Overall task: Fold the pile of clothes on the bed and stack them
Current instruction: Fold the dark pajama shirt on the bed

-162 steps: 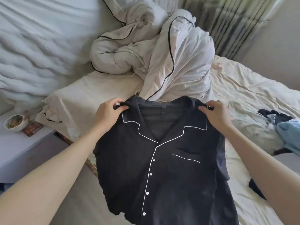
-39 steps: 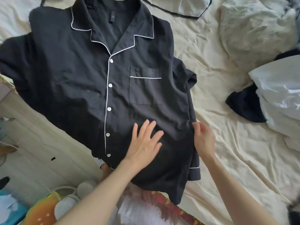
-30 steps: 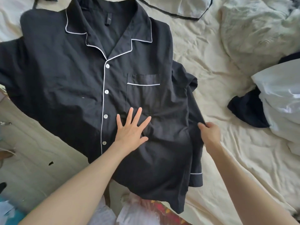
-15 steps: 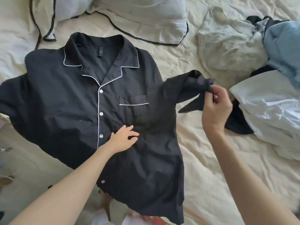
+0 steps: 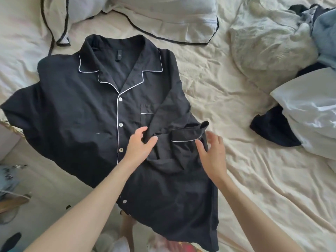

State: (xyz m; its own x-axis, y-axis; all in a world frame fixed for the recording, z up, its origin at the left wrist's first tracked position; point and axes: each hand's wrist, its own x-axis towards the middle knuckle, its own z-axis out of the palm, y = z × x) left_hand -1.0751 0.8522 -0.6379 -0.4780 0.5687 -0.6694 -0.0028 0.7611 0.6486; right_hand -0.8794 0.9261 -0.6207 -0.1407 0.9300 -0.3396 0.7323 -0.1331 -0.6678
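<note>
A black pyjama shirt (image 5: 87, 110) with white piping lies face up on the cream bed sheet (image 5: 227, 99), its hem hanging over the bed's near edge. Its right sleeve (image 5: 183, 142) is folded inward across the front, cuff piping showing. My left hand (image 5: 141, 144) rests on the shirt below the chest pocket, thumb and fingers pinching a fold of the sleeve fabric. My right hand (image 5: 213, 153) hovers with relaxed, spread fingers just beside the sleeve cuff, holding nothing. The unfolded pile (image 5: 294, 120) of dark, white and blue garments lies at the right.
A white duvet with black piping (image 5: 163, 17) is bunched at the top. A crumpled cream garment (image 5: 269, 42) lies at the upper right. The floor (image 5: 36, 188) with scattered items shows at the lower left beyond the bed edge.
My right hand carried the sleeve from out at the right and laid it across the shirt front, then let go. My left hand shifted right onto the folded sleeve.
</note>
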